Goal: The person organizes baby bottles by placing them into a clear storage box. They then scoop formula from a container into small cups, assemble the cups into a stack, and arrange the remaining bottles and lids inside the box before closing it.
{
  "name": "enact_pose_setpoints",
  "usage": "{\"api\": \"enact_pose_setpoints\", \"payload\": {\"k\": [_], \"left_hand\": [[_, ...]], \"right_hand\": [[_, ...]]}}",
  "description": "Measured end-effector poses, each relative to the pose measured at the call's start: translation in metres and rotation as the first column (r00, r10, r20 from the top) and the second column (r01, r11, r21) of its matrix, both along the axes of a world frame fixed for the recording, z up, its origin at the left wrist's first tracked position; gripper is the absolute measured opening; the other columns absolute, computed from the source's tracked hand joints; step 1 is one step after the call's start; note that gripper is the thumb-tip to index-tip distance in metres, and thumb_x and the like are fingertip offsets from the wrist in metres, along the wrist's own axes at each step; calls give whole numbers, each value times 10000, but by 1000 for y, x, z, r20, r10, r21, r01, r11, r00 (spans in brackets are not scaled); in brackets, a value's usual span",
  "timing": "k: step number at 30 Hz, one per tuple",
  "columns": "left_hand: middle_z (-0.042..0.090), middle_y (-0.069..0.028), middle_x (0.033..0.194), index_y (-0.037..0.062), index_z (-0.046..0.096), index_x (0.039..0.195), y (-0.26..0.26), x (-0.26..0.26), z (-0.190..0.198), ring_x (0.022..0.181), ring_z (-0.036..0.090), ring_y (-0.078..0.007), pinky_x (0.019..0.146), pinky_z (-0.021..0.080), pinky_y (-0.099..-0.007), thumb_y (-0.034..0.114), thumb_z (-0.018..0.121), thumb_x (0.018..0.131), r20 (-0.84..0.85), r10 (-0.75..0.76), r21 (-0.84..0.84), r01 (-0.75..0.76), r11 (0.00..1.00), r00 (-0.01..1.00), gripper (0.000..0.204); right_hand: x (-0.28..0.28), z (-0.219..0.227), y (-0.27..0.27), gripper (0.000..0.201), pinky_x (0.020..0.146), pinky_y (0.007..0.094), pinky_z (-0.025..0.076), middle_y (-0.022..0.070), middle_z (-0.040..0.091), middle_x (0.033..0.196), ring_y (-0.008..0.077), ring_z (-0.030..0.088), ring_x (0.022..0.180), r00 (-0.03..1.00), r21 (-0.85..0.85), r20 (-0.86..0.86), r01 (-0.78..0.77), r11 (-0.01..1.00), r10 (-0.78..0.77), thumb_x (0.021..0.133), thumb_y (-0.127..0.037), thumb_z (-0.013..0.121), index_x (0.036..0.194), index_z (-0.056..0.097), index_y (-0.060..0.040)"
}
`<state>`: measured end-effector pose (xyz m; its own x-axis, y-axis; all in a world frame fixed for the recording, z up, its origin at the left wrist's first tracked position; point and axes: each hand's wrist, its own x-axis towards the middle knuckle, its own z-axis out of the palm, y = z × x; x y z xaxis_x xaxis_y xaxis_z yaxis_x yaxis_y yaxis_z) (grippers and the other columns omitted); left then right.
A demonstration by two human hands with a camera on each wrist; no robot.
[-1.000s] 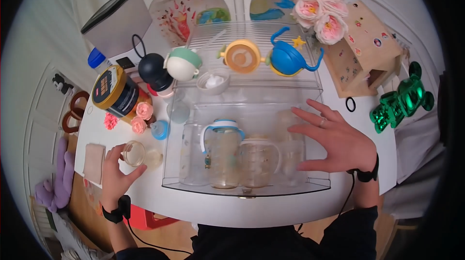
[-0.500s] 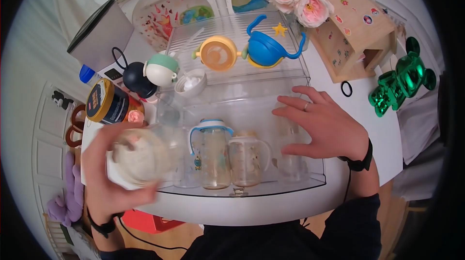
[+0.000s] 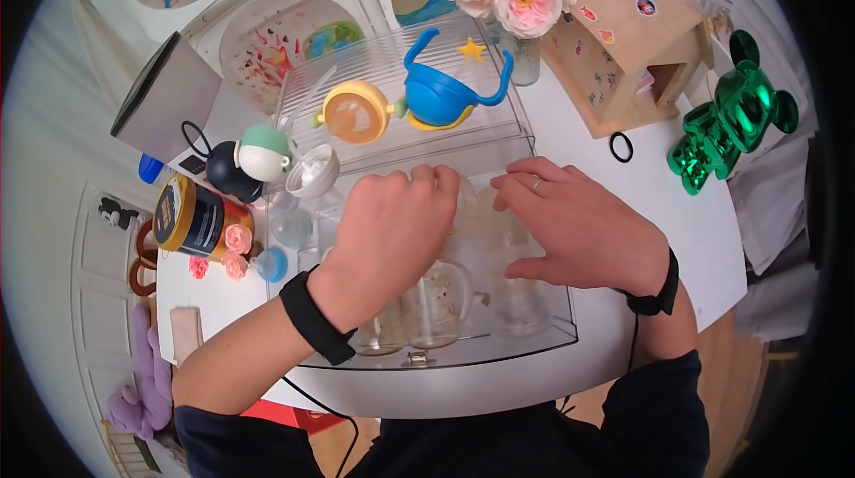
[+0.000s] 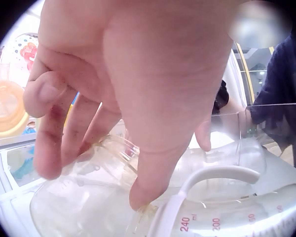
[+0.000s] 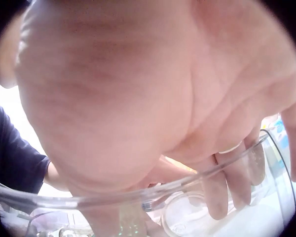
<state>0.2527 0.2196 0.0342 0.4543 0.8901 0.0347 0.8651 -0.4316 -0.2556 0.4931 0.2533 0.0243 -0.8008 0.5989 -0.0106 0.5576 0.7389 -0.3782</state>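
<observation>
My left hand (image 3: 392,224) reaches over the clear plastic case (image 3: 525,350), knuckles up. In the left wrist view its thumb and fingers grip a clear baby bottle (image 4: 119,157) around its threaded neck. From above, that hand mostly hides this bottle. Close by lies a bottle with a white handle (image 3: 436,309), its red millilitre marks showing in the left wrist view. Over the case's right part hovers my right hand (image 3: 579,228), fingers loosely extended and thumb apart, above another clear bottle (image 3: 521,300). Nothing is held in it.
A blue two-handled cup top (image 3: 439,95), a yellow one (image 3: 354,113) and a white cap (image 3: 313,171) sit on the ribbed lid. Left stand a dark tub (image 3: 198,220) and a blue-ringed teat (image 3: 271,264). Right are a wooden house (image 3: 614,50) and green bear figure (image 3: 739,104).
My left hand has picked up the clear bottle from the table's left side and carried it rightward over the case. The right hand stays over the case's right part. The head view has shifted.
</observation>
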Motion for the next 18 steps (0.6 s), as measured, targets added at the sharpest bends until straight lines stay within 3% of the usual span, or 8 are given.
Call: {"api": "enact_pose_setpoints", "payload": {"k": [9, 12, 18], "left_hand": [[744, -87, 940, 64, 715, 1019, 15, 0, 1, 951, 749, -293, 788, 605, -427, 352, 930, 784, 17, -7, -190, 10, 982, 1000, 430], [753, -91, 959, 56, 728, 1037, 15, 0, 0, 991, 739, -304, 823, 606, -430, 341, 919, 799, 85, -27, -223, 45, 974, 996, 417], [767, -101, 1002, 43, 749, 1122, 15, -5, -3, 1036, 720, -316, 873, 602, -439, 282, 899, 821, 164, -53, -234, 91, 968, 985, 412]], "right_hand": [[-1, -2, 1, 673, 1115, 436, 482, 132, 667, 1304, 348, 553, 1366, 1000, 6, -31, 2, 1000, -2, 786, -266, 938, 1304, 578, -30], [0, -11, 3, 604, 957, 454, 537, 136, 673, 1177, 320, 592, 1281, 995, 113, -88, -29, 993, 39, 811, -306, 919, 1209, 581, -2], [-1, -11, 2, 616, 970, 451, 542, 142, 680, 1204, 322, 590, 1296, 996, 121, -81, -35, 992, 45, 815, -313, 919, 1229, 598, 10]]}}
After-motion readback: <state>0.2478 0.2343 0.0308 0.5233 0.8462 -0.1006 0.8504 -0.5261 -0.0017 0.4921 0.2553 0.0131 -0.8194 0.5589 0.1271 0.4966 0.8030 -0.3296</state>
